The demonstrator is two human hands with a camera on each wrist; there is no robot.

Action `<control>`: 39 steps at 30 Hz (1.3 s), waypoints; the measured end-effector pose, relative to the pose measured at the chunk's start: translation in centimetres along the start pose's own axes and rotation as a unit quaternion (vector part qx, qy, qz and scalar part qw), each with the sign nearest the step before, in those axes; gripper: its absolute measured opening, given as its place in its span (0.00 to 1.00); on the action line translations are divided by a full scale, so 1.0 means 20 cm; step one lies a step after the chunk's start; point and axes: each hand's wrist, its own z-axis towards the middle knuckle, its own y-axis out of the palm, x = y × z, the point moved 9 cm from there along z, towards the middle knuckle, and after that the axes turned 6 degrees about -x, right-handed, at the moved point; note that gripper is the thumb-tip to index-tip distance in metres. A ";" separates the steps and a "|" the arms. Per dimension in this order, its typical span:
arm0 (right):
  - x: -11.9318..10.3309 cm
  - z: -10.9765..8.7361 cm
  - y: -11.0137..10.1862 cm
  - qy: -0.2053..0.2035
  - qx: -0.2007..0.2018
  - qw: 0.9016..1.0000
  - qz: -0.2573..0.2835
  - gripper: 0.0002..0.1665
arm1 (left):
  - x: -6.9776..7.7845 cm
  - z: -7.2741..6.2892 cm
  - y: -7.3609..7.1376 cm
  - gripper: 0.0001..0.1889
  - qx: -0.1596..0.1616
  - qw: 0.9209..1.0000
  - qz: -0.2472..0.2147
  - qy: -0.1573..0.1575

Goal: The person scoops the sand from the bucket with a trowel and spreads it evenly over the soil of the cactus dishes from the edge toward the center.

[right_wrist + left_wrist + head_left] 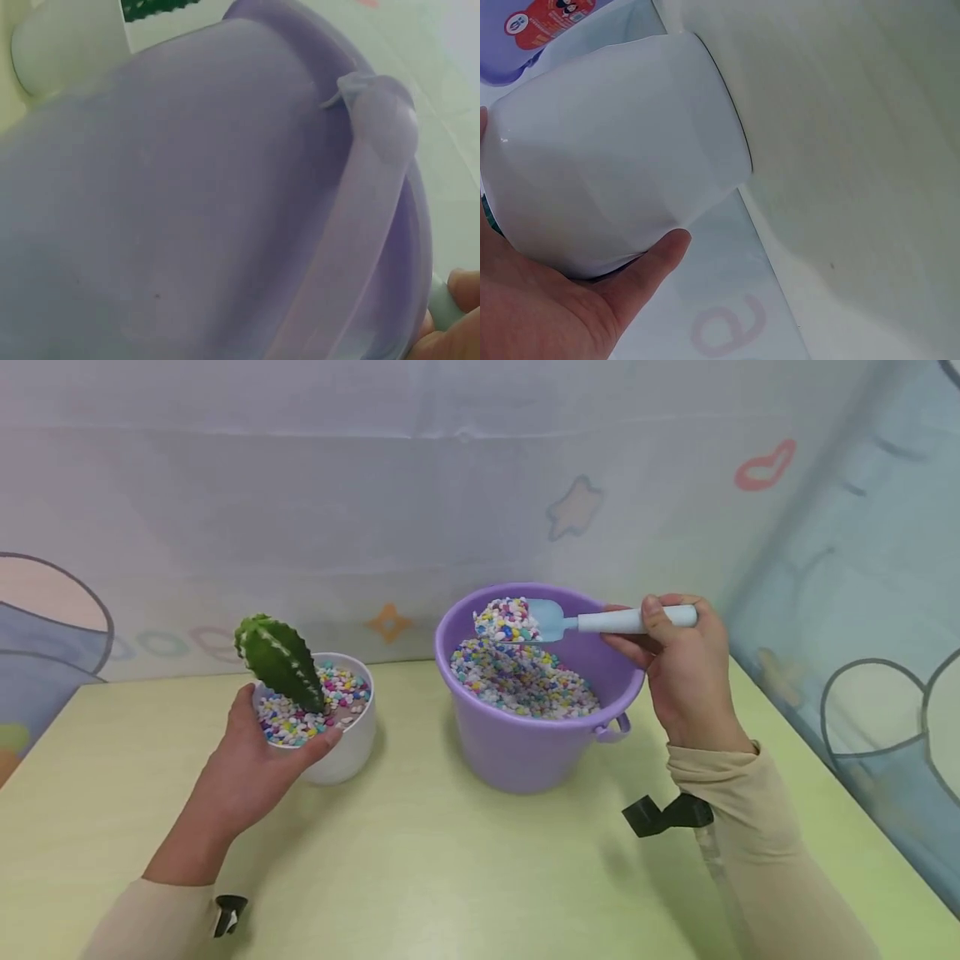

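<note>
In the head view my right hand [686, 664] grips the white handle of a small light-blue shovel [551, 620], its blade heaped with multicoloured pebbles [507, 620]. The blade is over the mouth of a purple bucket [517, 752], which holds more of the same pebbles [517, 681]. On the left, my left hand [258, 768] holds a white pot [352, 747] by its side, thumb near the front rim. A green cactus [279, 660] leans left in it, with coloured pebbles around its base and a brownish bare patch at the right. The left wrist view shows fingers around the pot's wall [622, 150].
Pot and bucket stand side by side on a pale yellow-green table [450, 877], near its back edge. Behind them hangs a printed cloth [322, 510]; another cloth [885, 610] borders the right side. The bucket's handle [352, 225] hangs down its outside.
</note>
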 end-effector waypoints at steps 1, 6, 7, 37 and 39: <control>-0.01 0.00 0.00 -0.002 0.003 1.000 0.008 0.16 | 0.00 0.00 0.00 0.60 0.001 1.000 0.000 0.000; -0.04 -0.02 0.04 -0.015 0.026 0.999 0.039 0.17 | 0.02 0.00 -0.01 0.60 0.011 1.000 0.000 0.007; -0.04 -0.02 0.06 -0.015 0.029 0.999 0.042 0.17 | 0.02 -0.01 -0.01 0.60 0.012 1.000 0.000 0.008; 0.21 -0.11 0.77 -0.085 -0.086 0.939 -0.322 0.12 | 0.05 0.05 0.05 0.62 0.008 1.000 0.015 -0.002; 0.23 -0.12 0.83 -0.093 -0.107 0.920 -0.366 0.12 | 0.06 0.04 0.04 0.62 0.010 1.000 0.010 -0.003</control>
